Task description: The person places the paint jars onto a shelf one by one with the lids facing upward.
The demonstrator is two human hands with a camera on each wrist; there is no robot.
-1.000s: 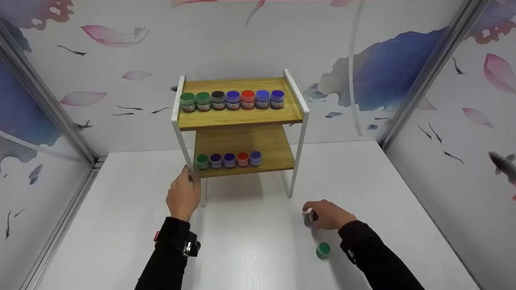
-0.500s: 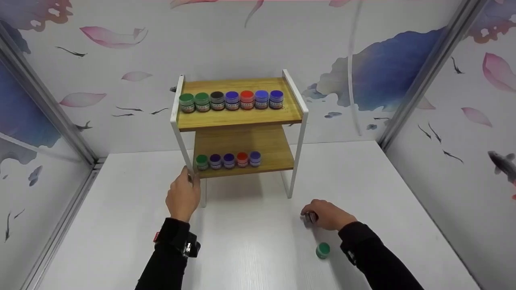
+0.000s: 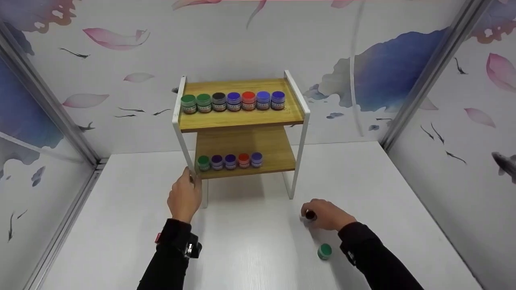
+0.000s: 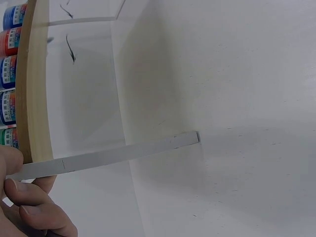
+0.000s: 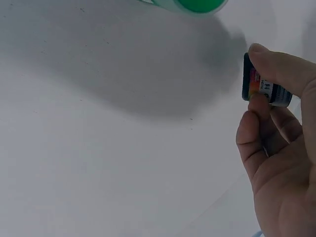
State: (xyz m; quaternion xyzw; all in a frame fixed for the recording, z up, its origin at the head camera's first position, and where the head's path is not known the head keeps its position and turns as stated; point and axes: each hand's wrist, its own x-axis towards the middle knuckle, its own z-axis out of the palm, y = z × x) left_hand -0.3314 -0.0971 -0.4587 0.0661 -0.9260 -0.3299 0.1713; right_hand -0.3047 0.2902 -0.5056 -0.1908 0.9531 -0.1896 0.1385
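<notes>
While the left hand (image 3: 184,196) grips the rack leg (image 4: 106,156), the right hand (image 3: 327,215) pinches a small dark jar (image 5: 260,86) (light, smooth, probably slippery) by its sides.

A white surface (image 3: 250,249) carries a small rack (image 3: 300,133) with white legs and two wooden shelves; the top shelf (image 3: 242,117) holds a row of seven little jars (image 3: 233,100); the lower shelf (image 3: 278,155) holds a row of five (image 3: 230,160); one green jar (image 3: 324,251) stands alone on the surface, near the front right.
</notes>
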